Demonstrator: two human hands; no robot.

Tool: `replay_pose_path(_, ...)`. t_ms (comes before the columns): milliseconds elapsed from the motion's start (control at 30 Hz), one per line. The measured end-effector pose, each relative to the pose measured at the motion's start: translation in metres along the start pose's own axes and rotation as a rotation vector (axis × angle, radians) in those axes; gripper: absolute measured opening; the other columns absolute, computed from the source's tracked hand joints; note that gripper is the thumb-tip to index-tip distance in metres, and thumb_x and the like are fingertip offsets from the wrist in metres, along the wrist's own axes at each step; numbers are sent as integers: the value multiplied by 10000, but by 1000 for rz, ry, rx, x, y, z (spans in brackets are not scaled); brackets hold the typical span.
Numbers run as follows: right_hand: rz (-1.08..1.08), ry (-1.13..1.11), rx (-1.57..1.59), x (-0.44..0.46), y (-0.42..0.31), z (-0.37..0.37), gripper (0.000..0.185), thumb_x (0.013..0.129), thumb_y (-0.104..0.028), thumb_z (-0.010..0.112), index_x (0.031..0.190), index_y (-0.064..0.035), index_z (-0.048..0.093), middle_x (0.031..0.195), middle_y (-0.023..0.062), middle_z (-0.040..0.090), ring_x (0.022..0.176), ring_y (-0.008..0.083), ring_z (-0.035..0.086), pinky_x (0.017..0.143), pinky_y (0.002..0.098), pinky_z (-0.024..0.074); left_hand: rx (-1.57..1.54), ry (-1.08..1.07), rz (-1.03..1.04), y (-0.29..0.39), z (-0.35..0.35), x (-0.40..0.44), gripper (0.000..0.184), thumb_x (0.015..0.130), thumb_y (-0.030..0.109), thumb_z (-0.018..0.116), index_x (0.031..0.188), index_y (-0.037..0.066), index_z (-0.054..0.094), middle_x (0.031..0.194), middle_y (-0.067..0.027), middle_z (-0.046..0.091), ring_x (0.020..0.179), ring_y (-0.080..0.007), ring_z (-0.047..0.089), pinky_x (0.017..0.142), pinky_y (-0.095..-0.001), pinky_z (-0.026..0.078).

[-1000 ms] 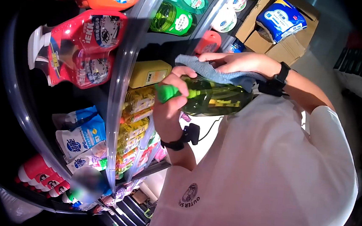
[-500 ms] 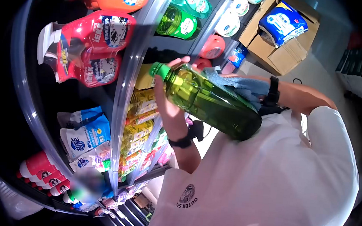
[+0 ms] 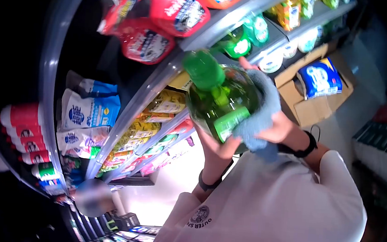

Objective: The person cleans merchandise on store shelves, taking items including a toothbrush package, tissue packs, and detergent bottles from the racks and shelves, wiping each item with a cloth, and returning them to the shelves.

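A green bottle of liquid (image 3: 220,98) with a green cap is tilted, its cap towards the camera at the upper left. My left hand (image 3: 216,145) is closed on its lower left side, by the green label. Over the right side of the bottle lies a blue-grey cloth (image 3: 267,104), and my right hand (image 3: 277,130) grips it against the bottle. A fingertip shows past the cloth's upper end; whose hand it belongs to is unclear. The underside of the bottle is hidden.
Shelves with clear rails (image 3: 124,133) hold red spray bottles (image 3: 179,10), yellow bottles (image 3: 167,101) and blue-white pouches (image 3: 89,110). An open cardboard box (image 3: 312,112) with a blue package (image 3: 322,79) stands at the upper right. A blurred round patch (image 3: 93,198) is low left.
The bottle has swung from lying lengthwise to pointing its cap at the camera. The cloth now wraps its right side. My left hand has moved from the neck to the body, and the view has turned.
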State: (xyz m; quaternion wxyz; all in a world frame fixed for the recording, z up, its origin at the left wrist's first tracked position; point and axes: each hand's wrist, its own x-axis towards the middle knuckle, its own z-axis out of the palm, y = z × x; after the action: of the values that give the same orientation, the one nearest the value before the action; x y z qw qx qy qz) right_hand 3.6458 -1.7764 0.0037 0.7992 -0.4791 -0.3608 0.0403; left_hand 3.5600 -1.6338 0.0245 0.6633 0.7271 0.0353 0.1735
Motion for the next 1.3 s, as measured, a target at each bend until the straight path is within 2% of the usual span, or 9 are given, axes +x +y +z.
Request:
replay_pose_path(67, -127, -63, -136, 13, -21, 2, 1256, 658, -224, 916, 1559, -42, 60, 1631, 150, 21, 1446, 256, 264, 1162, 409, 300, 30, 36, 52, -8, -7, -10, 1071, 734, 338, 829, 1498, -4, 161, 1422, -161, 387, 1296, -260, 449, 1051, -407, 409)
replay_pose_path(200, -127, -156, -343, 53, -66, 15, 1203, 665, -285, 912, 1531, 18, 134, 1571, 129, 215, 1349, 197, 376, 1118, 361, 324, -187, 0, -98, -33, -28, -24, 996, 760, 455, 802, 1467, 8, 261, 1373, -122, 459, 1271, -248, 474, 1039, -390, 416)
replay_pose_path(300, 370, -85, 135, 59, -61, 7, 662, 845, -124, 734, 1404, 11, 407, 1261, 66, 555, 1062, 126, 575, 904, 284, 469, -742, -349, -275, -114, -61, -11, 928, 813, 588, 709, 1454, 34, 329, 1362, -99, 487, 1227, -221, 507, 1026, -398, 442)
replay_pose_path(400, 733, 22, 188, 54, -52, 2, 299, 936, -177, 636, 1173, 3, 620, 1000, 15, 671, 892, 85, 625, 754, 248, 514, -828, -262, -505, -15, -25, -4, 817, 873, 686, 546, 1390, 62, 441, 1311, -137, 554, 1149, -269, 582, 967, -423, 498)
replay_pose_path(533, 465, -34, -124, 7, 36, -23, 419, 1029, -261, 470, 1361, -7, 456, 1238, 99, 547, 1143, 168, 528, 983, 291, 416, -1346, -522, -669, -20, -13, 2, 720, 932, 656, 433, 1313, 50, 511, 1182, -160, 613, 992, -292, 632, 806, -433, 538)
replay_pose_path(833, 347, 39, -337, -37, 78, -31, 459, 1034, -330, 363, 816, 31, 543, 730, 174, 544, 722, 295, 518, 723, 410, 434, -949, -126, -634, -54, -25, -3, 721, 975, 667, 319, 1330, 67, 504, 1152, -118, 632, 982, -246, 643, 840, -406, 554)
replay_pose_path(967, 398, 1, -158, -22, -8, 7, 339, 1005, -327, 484, 1197, -52, 531, 1072, 61, 614, 918, 258, 605, 845, 400, 471, -519, -129, -525, -40, -22, 4, 679, 1025, 591, 252, 1337, 40, 499, 1217, -117, 618, 1049, -225, 615, 948, -367, 491)
replay_pose_path(1100, 716, 142, 242, -19, 24, -12, 380, 984, -351, 560, 1257, -96, 495, 1062, 15, 593, 933, 157, 598, 827, 304, 479, -36, -110, -499, -60, -21, -6, 688, 1061, 512, 121, 1320, -3, 496, 1102, -126, 650, 1023, -208, 600, 921, -333, 470)
replay_pose_path(1300, 801, 271, 384, 35, 3, 7, 414, 950, -288, 643, 1292, -89, 522, 1063, 8, 613, 984, 129, 601, 852, 274, 485, -77, -58, -328, -58, -16, -9, 619, 1069, 483, 181, 1288, 0, 501, 1060, -127, 663, 964, -203, 617, 890, -347, 478)
